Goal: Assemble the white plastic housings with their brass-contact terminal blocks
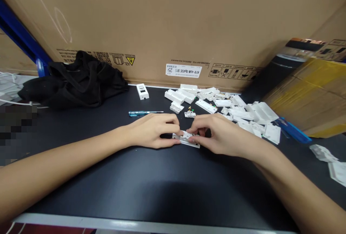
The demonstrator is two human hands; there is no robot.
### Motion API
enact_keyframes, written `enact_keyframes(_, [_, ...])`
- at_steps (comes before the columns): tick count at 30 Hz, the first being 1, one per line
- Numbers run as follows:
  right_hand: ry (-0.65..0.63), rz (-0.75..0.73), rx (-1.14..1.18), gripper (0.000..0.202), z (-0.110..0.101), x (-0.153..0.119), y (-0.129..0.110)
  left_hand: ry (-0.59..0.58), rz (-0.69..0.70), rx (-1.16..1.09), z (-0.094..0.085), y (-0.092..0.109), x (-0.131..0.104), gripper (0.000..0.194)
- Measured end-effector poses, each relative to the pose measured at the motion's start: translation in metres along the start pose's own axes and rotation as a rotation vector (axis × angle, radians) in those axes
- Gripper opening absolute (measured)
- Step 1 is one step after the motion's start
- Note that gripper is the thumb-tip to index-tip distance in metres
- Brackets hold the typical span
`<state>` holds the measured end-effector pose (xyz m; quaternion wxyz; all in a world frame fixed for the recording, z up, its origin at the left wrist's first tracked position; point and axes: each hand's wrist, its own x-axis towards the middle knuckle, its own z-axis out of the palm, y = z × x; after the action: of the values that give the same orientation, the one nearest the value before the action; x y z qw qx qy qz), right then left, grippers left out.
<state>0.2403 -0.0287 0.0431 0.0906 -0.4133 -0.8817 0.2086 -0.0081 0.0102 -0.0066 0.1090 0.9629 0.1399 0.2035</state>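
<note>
Between my hands, a white plastic housing part (186,137) lies on the black table. My left hand (156,130) pinches its left end with thumb and fingers. At its right end my right hand (213,133) grips it, thumb near the front edge and fingers curled behind. Small details inside the part are too fine to make out. Just behind sit a small white plastic piece (190,114) and another white piece (176,107). A blue screwdriver (143,112) rests behind my left hand.
Several white plastic covers and parts (238,111) are heaped at the back right. Black cloth (81,79) lies back left, near a white plastic case (142,91). A large cardboard box (151,28) forms the back. Right stand a dark bottle (273,68), a taped carton (308,93) and a blue tool (294,131).
</note>
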Motion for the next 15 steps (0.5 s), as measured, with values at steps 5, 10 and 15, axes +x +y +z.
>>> enact_keyframes(5, [-0.026, 0.065, -0.001, 0.01, -0.001, 0.005, -0.005, 0.013, 0.027, 0.033, 0.001, 0.0, 0.001, 0.021])
enact_keyframes(10, [-0.021, 0.092, 0.067, 0.009, 0.001, 0.004, -0.003, 0.011, 0.007, 0.045, 0.001, 0.003, 0.002, 0.02])
enact_keyframes(15, [-0.03, 0.011, 0.128, 0.018, -0.001, 0.001, 0.008, 0.002, -0.014, 0.012, 0.0, 0.004, 0.004, 0.022])
